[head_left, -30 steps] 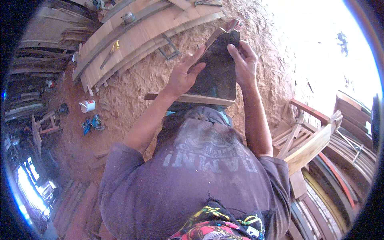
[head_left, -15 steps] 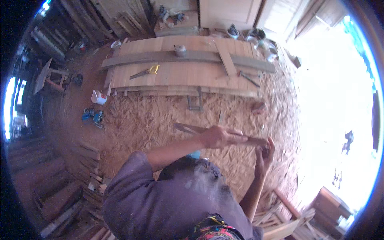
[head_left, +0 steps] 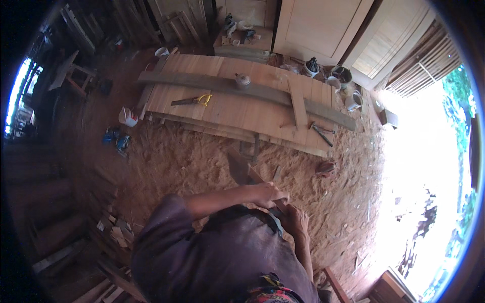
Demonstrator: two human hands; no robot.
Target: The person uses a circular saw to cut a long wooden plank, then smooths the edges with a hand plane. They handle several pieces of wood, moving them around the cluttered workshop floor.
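Close in front of my body I hold a narrow wooden strip [head_left: 258, 179], tilted with its far end up toward the left. A dark, flat, blade-like shape [head_left: 237, 169] lies along the strip's far left side; I cannot tell whether it is part of it. My left hand [head_left: 265, 195] is closed around the strip near its lower half. Below and to the right, my right hand [head_left: 297, 220] is closed at the strip's near end, its fingers partly hidden. Blue cloth or plastic shows just under the hands.
Ahead stands a low stack of boards [head_left: 222, 118] bearing a grey plank [head_left: 187, 81], a yellow-handled handsaw [head_left: 193, 100], a hammer [head_left: 321, 134] and a small round pot [head_left: 243, 81]. A white bucket [head_left: 128, 117] stands left. Shavings cover the floor; door panels [head_left: 323, 30] lean behind.
Both hands have drawn in closer to my body, the right one moving left and down toward the left hand. The strip has turned from nearly level to steeply slanted.
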